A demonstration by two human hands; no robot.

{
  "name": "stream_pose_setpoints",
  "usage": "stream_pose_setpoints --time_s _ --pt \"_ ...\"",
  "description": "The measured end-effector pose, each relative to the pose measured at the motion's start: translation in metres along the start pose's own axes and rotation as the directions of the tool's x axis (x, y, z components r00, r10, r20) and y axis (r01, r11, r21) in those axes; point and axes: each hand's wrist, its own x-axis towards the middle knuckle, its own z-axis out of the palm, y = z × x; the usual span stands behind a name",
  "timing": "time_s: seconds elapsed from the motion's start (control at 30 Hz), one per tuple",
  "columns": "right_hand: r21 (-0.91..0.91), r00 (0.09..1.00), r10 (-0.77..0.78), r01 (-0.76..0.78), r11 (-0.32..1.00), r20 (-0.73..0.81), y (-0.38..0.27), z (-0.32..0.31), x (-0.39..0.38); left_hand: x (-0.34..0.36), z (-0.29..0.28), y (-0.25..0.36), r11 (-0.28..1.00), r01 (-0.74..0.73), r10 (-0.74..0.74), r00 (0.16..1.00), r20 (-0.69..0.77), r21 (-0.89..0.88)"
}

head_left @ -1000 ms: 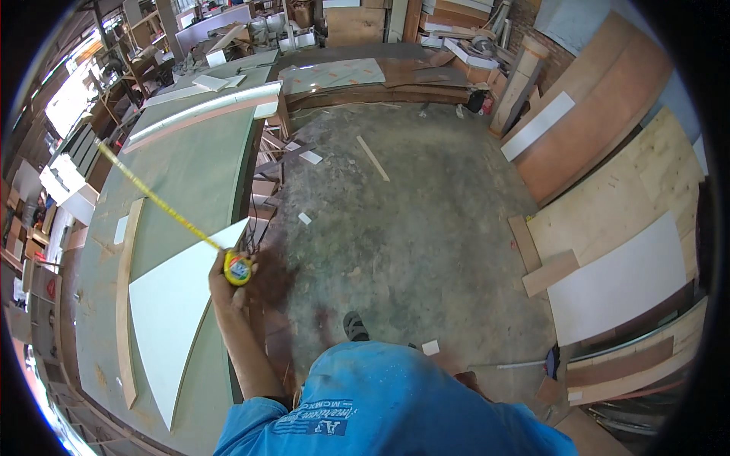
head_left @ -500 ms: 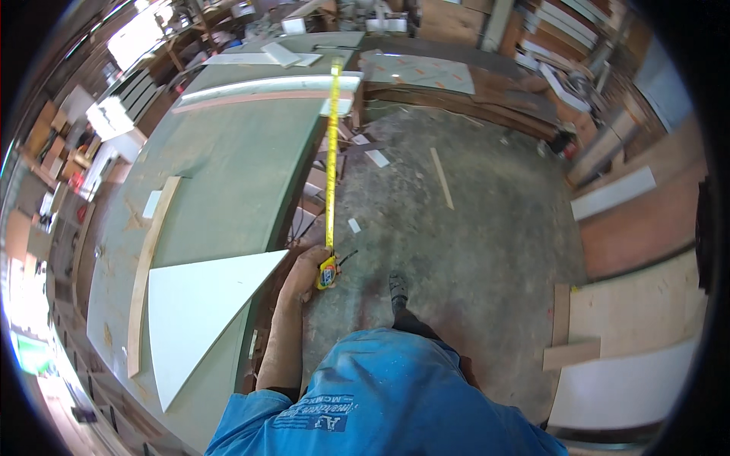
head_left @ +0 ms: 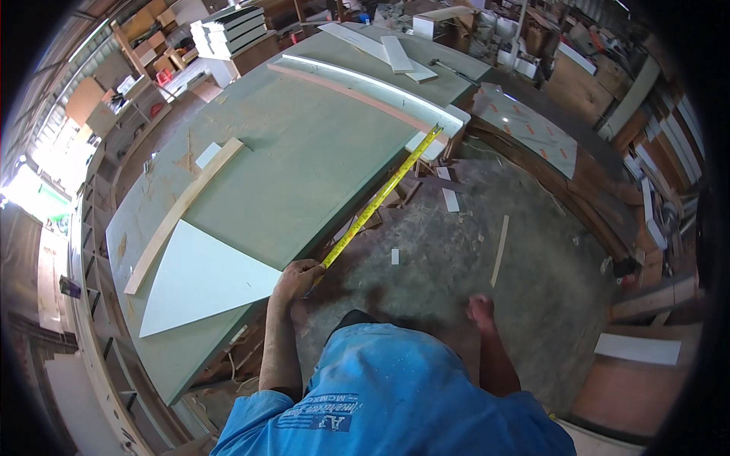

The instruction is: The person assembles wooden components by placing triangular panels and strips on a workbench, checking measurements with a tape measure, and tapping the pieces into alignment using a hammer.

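Observation:
My left hand [head_left: 298, 278] is closed round a tape measure at the green board's near right edge; its case is mostly hidden. The yellow blade [head_left: 380, 197] runs out up-right along that edge, its tip by a long white-and-pink strip [head_left: 365, 99] lying across the board's far end. A white triangular panel [head_left: 199, 281] lies left of my hand, beside a pale curved batten [head_left: 186, 209] on the green board [head_left: 296, 163]. My right hand [head_left: 481, 311] hangs low over the floor to the right, blurred, its fingers unclear.
A dark bench [head_left: 593, 213] with a glossy sheet [head_left: 525, 125] stands at the far right. A loose batten [head_left: 499, 251] and offcuts [head_left: 449, 194] lie on the floor. Leaning boards [head_left: 623, 387] are at lower right; white stacked units [head_left: 228, 42] and clutter stand behind.
My view has swung left. The tape blade has swept from up-left to up-right, its tip now by the far strip. My right arm has come into view on the right.

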Motion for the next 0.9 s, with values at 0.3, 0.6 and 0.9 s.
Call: stream_pose_setpoints --time_s 0.3,0.6,0.9 --pt "0.349 0.640 -0.323 0.091 0.933 0.697 -0.372 0.193 -0.010 0.072 -0.037 0.014 0.980 0.114 -0.079 0.975 -0.209 0.163" --pt "0.305 0.587 -0.230 -0.030 0.952 0.777 -0.503 0.341 0.050 0.200 -0.116 0.025 0.920 0.260 -0.191 0.951 -0.242 0.295" --pt "0.278 0.631 -0.154 -0.102 0.955 0.760 -0.554 0.468 0.128 0.299 -0.181 -0.001 0.896 0.322 -0.250 0.935 -0.251 0.306"
